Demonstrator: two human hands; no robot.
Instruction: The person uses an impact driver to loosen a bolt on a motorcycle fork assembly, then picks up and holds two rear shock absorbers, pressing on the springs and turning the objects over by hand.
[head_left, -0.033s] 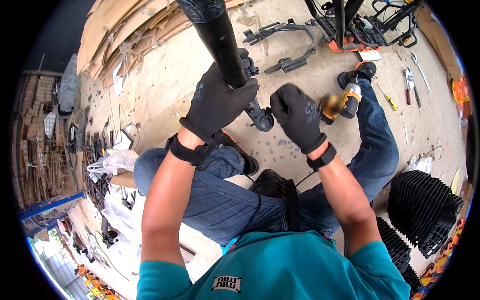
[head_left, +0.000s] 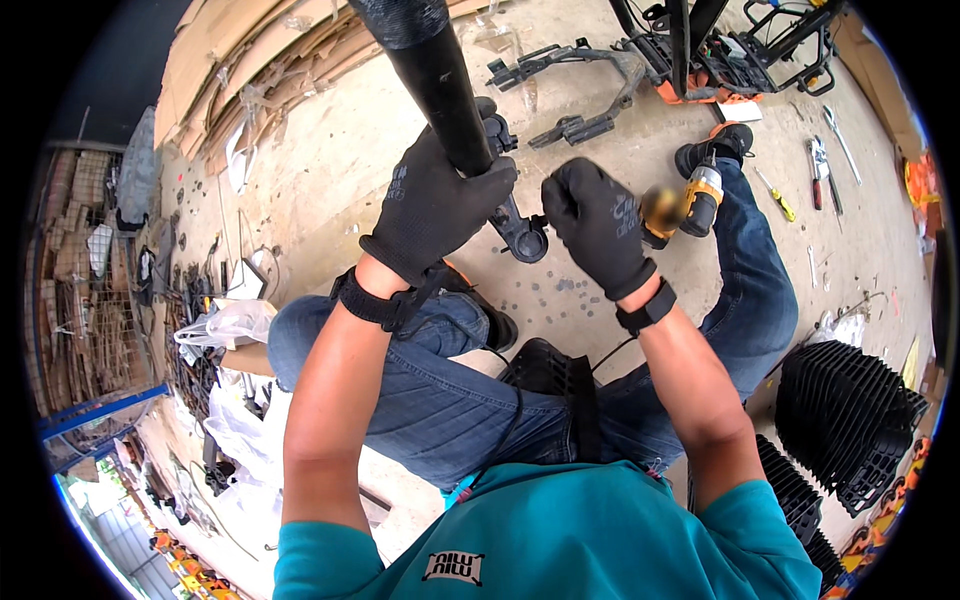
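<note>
Now, at 11 o'clock, L hand (head_left: 435, 200) wrapped snug round the low end of a black tube (head_left: 445, 95), long and round, w/ a greyish, scuffed band nr the top. Just past that hand, at 1, a hard black part (head_left: 522, 240) w/ a round end. At 2, R hand (head_left: 590, 225) curled in a fist right beside that part; can't tell if w/ sth small tucked inside. On both, black knit gloves w/ pale print, too fuzzy to read, plus black wrist straps (head_left: 648, 308).

Further out at 2, a yellow-and-black drill (head_left: 705, 195), then a thin screwdriver (head_left: 782, 205) w/ a yellow handle. At 1, a bent dark frame (head_left: 632, 80). At 4, ribbed black stacks (head_left: 840, 420). Btwn 10 and 11, flat brown cardboard (head_left: 225, 70), piled up. At 9, a crinkly see-thru bag (head_left: 235, 322). At 6, a soft teal shirt (head_left: 600, 530) w/ a white patch (head_left: 453, 567), dark blocky letters on it.
</note>
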